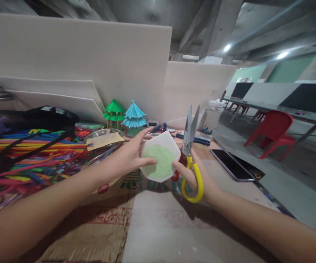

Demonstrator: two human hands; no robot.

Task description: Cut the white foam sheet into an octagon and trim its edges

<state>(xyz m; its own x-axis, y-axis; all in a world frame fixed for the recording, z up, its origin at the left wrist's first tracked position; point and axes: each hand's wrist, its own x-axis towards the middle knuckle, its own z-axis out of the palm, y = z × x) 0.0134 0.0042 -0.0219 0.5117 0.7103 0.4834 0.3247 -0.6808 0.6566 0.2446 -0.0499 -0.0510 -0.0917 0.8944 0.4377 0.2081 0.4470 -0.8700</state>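
On the cardboard-covered table point(152, 233), a big heap of colourful sticks point(37, 153) lies at the left. Above the table, the left hand point(132, 155) pinches a white paper piece with a green patch point(160, 160), thumb on its face. Just right of it, touching its edge, the right hand point(195, 175) grips the scissors point(190, 146); their blades point up, slightly parted.
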